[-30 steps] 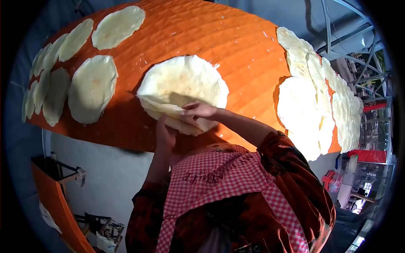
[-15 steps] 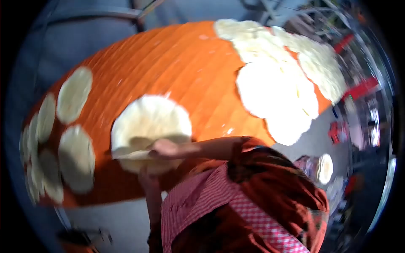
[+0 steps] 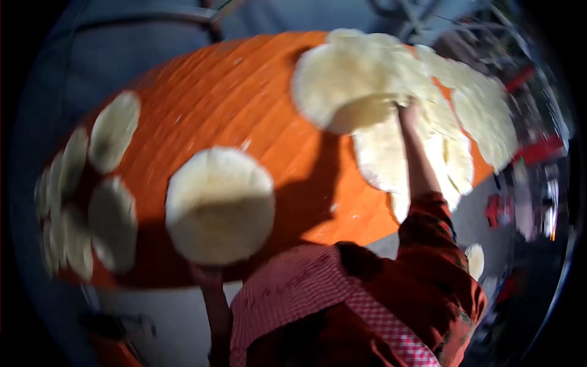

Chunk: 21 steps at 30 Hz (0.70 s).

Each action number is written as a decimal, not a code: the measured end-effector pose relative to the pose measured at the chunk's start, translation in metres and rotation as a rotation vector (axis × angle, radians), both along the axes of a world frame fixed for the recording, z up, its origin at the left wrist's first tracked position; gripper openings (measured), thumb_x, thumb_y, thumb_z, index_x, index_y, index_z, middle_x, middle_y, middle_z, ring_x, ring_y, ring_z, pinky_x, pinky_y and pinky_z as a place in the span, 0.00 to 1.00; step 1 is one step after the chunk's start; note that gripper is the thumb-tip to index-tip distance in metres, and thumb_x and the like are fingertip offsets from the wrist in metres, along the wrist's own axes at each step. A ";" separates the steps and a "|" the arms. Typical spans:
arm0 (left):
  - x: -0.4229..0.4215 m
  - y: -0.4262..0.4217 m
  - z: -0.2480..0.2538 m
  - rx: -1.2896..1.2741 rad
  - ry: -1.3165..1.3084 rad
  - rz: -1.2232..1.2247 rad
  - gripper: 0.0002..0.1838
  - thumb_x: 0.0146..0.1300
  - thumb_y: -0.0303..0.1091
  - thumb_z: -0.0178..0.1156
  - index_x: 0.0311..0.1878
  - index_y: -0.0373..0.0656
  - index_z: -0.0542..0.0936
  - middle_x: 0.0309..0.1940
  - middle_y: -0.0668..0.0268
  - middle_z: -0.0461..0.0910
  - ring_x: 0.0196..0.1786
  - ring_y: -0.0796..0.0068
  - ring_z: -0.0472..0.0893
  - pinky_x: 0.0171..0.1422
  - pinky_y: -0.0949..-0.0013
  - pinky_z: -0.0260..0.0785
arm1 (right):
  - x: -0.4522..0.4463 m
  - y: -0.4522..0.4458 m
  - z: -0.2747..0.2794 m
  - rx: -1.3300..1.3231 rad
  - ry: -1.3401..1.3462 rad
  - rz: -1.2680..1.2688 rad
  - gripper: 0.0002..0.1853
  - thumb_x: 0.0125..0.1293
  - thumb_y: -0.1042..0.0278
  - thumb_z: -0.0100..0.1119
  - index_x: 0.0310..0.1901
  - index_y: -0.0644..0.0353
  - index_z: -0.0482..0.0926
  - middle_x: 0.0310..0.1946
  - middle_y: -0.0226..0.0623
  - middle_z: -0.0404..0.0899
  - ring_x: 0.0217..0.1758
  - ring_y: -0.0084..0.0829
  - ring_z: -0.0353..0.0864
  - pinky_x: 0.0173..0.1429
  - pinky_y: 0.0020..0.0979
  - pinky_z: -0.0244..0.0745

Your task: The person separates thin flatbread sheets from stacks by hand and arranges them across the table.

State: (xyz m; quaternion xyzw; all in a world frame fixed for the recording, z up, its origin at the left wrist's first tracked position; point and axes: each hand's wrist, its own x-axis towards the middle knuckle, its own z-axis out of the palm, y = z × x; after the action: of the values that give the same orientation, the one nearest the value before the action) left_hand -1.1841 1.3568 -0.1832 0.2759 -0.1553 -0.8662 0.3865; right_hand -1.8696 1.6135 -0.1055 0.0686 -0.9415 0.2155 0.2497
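Right grip (image 3: 409, 112), 1 flatbread (image 3: 343, 73), pale (partly shadowed)

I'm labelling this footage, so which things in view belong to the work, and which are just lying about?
In the work:
right hand, at a pale round
left hand, at the nearer round
orange surface
right-side overlapping rounds
left-side rounds

Apparently just lying about:
red object beyond the surface
dark clutter, lower left, blurred

The tabletop (image 3: 214, 98) has a ridged, slightly glossy surface. The flat round (image 3: 333, 76) appears matt and faintly mottled; apron (image 3: 293, 281) and sleeve (image 3: 428, 229) are cloth.
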 end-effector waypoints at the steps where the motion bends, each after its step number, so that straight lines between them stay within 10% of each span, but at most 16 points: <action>1: 0.005 -0.004 0.001 0.093 0.050 0.029 0.32 0.67 0.52 0.44 0.69 0.44 0.57 0.67 0.57 0.60 0.67 0.53 0.62 0.68 0.46 0.57 | 0.012 0.001 -0.005 0.009 -0.026 0.041 0.29 0.53 0.58 0.69 0.52 0.66 0.72 0.49 0.50 0.76 0.49 0.38 0.78 0.51 0.35 0.74; 4: 0.012 -0.009 -0.008 0.142 0.077 0.040 0.30 0.65 0.50 0.48 0.66 0.45 0.63 0.64 0.60 0.66 0.65 0.58 0.66 0.66 0.49 0.60 | 0.115 -0.061 -0.060 -0.270 -0.189 0.602 0.20 0.57 0.70 0.64 0.51 0.68 0.73 0.48 0.40 0.78 0.44 0.30 0.78 0.47 0.31 0.74; 8: -0.011 -0.018 0.020 0.099 0.068 -0.071 0.26 0.66 0.44 0.50 0.64 0.43 0.65 0.61 0.61 0.69 0.63 0.62 0.68 0.67 0.55 0.60 | 0.384 -0.171 0.006 -0.247 -1.334 1.391 0.24 0.62 0.64 0.59 0.58 0.60 0.69 0.49 0.37 0.75 0.51 0.30 0.75 0.57 0.32 0.70; 10: -0.020 -0.020 0.026 0.088 0.006 -0.077 0.24 0.66 0.42 0.49 0.63 0.42 0.65 0.60 0.62 0.70 0.62 0.63 0.69 0.67 0.58 0.60 | 0.450 -0.202 -0.020 0.121 -0.841 1.720 0.34 0.58 0.51 0.63 0.62 0.56 0.64 0.59 0.47 0.68 0.60 0.42 0.70 0.62 0.37 0.66; 21: -0.017 -0.025 0.021 0.032 0.039 -0.128 0.22 0.66 0.39 0.50 0.60 0.43 0.65 0.55 0.63 0.70 0.57 0.65 0.72 0.59 0.60 0.67 | 0.486 -0.228 -0.031 -0.095 -0.973 1.483 0.15 0.62 0.64 0.53 0.45 0.67 0.75 0.37 0.56 0.78 0.39 0.52 0.78 0.45 0.39 0.73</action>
State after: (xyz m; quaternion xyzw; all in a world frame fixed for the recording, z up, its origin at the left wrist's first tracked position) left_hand -1.2010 1.3321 -0.1627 0.2548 -0.1512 -0.8967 0.3289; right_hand -1.3833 1.3851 -0.1363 0.5511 -0.6468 0.3660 -0.3794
